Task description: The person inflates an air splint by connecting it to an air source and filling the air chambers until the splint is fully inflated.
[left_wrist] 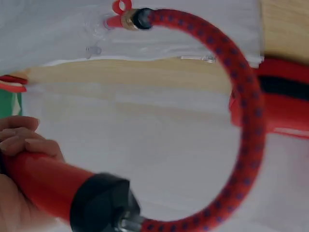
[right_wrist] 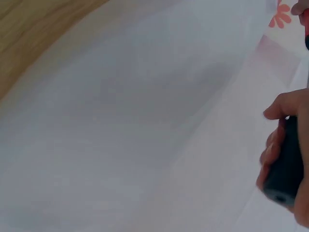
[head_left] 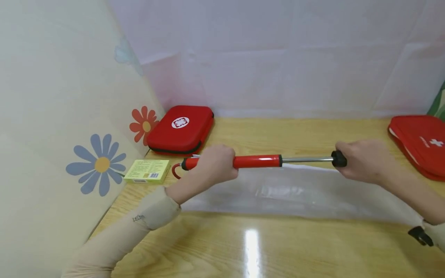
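Left hand (head_left: 217, 164) is wrapped round the red pump (head_left: 259, 161), right hand (head_left: 363, 160) gripping its black handle (head_left: 338, 159), metal rod (head_left: 307, 159) showing between. Pump's held up over the desk (head_left: 208, 247), near some clear plastic (head_left: 288, 193).

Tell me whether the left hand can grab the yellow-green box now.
Probably not: the left hand grips the red hand pump, though the yellow-green box lies nearby with nothing on top.

Wood-grain tabletop (head_left: 194, 247) before me, flower-patterned wall (head_left: 41, 96) at left.
I note creased pale sheeting (head_left: 243, 81) behind, glare (head_left: 252, 251) streaking the tabletop.
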`<state>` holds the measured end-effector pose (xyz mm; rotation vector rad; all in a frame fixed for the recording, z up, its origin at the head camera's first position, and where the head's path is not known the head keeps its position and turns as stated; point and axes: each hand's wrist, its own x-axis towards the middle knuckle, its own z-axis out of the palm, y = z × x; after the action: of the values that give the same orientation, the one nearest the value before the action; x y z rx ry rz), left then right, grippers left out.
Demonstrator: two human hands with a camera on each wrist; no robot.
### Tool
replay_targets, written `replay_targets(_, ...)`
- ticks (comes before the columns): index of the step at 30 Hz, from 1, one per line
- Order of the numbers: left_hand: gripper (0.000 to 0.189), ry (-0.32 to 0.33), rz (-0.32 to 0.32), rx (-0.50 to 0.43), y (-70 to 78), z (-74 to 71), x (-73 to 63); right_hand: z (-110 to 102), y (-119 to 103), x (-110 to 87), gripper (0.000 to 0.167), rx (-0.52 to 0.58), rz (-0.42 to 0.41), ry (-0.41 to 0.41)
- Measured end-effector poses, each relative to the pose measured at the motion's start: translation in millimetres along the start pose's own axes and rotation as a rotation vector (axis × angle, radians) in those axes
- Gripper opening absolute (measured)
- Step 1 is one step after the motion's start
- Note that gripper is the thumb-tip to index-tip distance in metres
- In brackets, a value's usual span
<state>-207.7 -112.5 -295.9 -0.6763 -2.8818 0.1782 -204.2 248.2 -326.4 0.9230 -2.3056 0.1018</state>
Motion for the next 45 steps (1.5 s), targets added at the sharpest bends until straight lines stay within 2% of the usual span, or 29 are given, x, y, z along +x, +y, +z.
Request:
replay_targets(1,0.018,-0.006,0.010,0.002,1.0,0.5,-0.4,-1,2,-1.6,0.028,-0.010,-0.004,-0.013)
replay_targets(3,0.018,-0.020,0.033,-0.006,6.8,3.3,-0.3,-2,-1,-0.8,0.028,-0.030,-0.002,-0.090)
replay_targets(6,0.022,-0.044,0.015,-0.017,20.2,7.5,0.9,0,-17,2.8,0.029,-0.034,0.042,-0.203)
replay_targets(9,0.022,-0.041,0.020,-0.040,32.3,8.1,0.9,1,-34,5.5,0.026,-0.012,0.076,-0.268)
replay_targets(15,0.018,0.013,0.018,-0.041,48.8,-0.3,0.9,0,-58,23.6,0.025,0.004,0.108,-0.311)
replay_targets(17,0.018,0.020,0.021,-0.032,52.1,-2.7,2.0,1,-63,30.6,0.024,0.002,0.087,-0.298)
replay_targets(20,0.017,0.018,0.058,-0.029,55.6,-2.4,5.4,4,-63,34.0,0.025,-0.001,0.044,-0.268)
replay_targets(24,0.017,-0.010,0.082,-0.057,46.6,-1.3,12.0,6,-51,28.7,0.025,0.023,0.020,-0.213)
replay_targets(27,0.019,-0.013,0.018,-0.050,27.7,-4.2,13.6,2,-33,21.5,0.026,0.042,0.060,-0.187)
replay_targets(30,0.021,-0.003,-0.054,-0.014,9.3,-7.2,11.3,-6,-14,13.8,0.027,0.043,0.122,-0.213)
replay_targets(33,0.022,-0.022,-0.058,-0.023,1.5,-6.2,8.6,-11,-8,12.4,0.026,0.014,0.140,-0.270)
replay_targets(37,0.021,-0.037,-0.039,-0.061,5.1,-2.3,8.8,-8,-19,18.8,0.024,0.010,0.136,-0.316)
replay_targets(41,0.023,-0.041,-0.059,-0.041,12.5,0.2,9.6,0,-32,27.6,0.022,0.025,0.130,-0.316)
replay_targets(45,0.023,-0.031,-0.038,-0.039,23.7,-1.3,10.9,6,-43,36.8,0.021,0.027,0.130,-0.317)
